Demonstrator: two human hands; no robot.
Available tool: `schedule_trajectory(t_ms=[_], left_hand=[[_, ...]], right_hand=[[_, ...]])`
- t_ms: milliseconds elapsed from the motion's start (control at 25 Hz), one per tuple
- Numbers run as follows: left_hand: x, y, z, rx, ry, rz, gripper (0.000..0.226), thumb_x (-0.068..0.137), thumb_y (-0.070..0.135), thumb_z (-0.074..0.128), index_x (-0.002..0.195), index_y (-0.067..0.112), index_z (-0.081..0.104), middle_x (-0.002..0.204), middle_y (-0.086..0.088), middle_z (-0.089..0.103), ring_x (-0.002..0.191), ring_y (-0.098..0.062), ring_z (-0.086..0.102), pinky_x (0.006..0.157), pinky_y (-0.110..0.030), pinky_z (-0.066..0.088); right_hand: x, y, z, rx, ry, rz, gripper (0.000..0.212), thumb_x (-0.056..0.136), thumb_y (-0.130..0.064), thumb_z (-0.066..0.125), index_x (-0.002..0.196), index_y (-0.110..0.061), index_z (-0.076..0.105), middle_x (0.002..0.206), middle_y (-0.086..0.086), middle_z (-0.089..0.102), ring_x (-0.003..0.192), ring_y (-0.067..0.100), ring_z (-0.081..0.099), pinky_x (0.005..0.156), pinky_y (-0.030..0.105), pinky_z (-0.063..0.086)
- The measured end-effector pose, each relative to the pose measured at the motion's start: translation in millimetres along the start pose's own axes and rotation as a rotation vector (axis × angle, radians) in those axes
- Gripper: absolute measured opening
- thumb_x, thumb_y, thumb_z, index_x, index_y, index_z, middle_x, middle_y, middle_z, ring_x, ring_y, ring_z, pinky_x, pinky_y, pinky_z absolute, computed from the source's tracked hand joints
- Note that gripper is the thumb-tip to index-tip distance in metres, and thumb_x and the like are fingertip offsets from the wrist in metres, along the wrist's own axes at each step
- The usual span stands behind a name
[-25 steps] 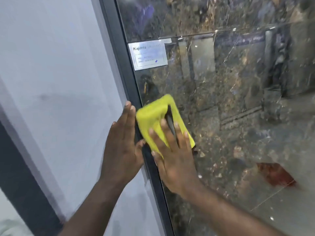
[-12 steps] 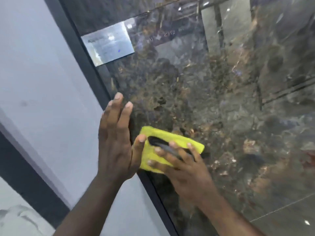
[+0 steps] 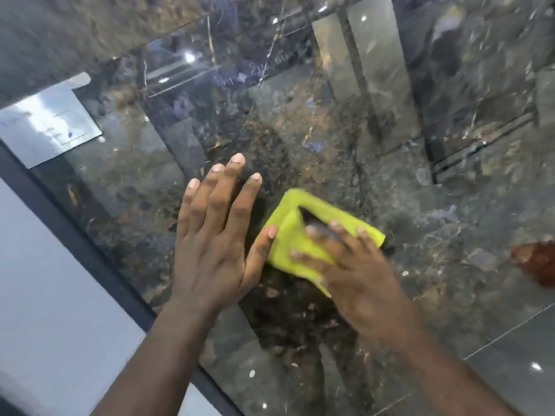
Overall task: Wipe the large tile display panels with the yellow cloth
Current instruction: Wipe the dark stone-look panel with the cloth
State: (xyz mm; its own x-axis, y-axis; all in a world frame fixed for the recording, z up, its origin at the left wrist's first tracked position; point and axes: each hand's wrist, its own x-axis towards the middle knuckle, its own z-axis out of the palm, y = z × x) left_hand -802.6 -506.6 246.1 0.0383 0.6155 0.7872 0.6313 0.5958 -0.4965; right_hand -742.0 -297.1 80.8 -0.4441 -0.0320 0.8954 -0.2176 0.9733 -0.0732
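The dark, glossy marble-look tile panel fills most of the view, and both hands are against it. The left hand lies open and flat on the panel, fingers straight and close together, pointing toward the far side. Its thumb is angled right, with the tip at the left edge of the yellow cloth.

The cloth is folded into a rough pad and sits on the panel near the middle of the view, just right of the left hand. The right hand is spread on top of it, pressing it to the tile with fingers extended rather than curled round it (this hand is blurred, so its thumb cannot be made out). A dark gap shows in the fold just beyond the fingertips.

At the far left a pale rectangular label is stuck to the tile; its print is too blurred to read. A dark frame strip runs diagonally along the panel's left edge, with a plain white panel beyond it. A reddish patch shows on the tile at the right edge.
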Motion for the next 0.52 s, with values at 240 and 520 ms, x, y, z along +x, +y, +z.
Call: schedule_trajectory(t_ms=[240,520], left_hand=[[22.7,8.6,30.9,0.064,-0.005,0.005,0.065,0.112,0.047,0.053,0.164,0.009,0.047,0.176,-0.013,0.032,0.163,-0.035,0.029,0.134,-0.057,0.020],[13.0,16.6,49.6,0.194,-0.006,0.057,0.070,0.110,0.046,0.056,0.167,0.008,0.042,0.178,-0.014,0.029,0.165,-0.036,0.026,0.133,-0.064,0.021]], right_hand=[[-13.3,18.9,-15.8,0.266,0.205,0.570,0.070,0.106,-0.032,0.056,0.168,-0.039,0.024,0.179,-0.009,0.003,0.166,0.026,0.007,0.131,0.052,0.018],[-20.6,27.3,-10.2,0.357,0.300,0.844,0.068,0.107,-0.049,0.048,0.167,-0.050,0.016,0.178,-0.018,-0.005,0.165,0.015,0.004,0.127,0.065,0.025]])
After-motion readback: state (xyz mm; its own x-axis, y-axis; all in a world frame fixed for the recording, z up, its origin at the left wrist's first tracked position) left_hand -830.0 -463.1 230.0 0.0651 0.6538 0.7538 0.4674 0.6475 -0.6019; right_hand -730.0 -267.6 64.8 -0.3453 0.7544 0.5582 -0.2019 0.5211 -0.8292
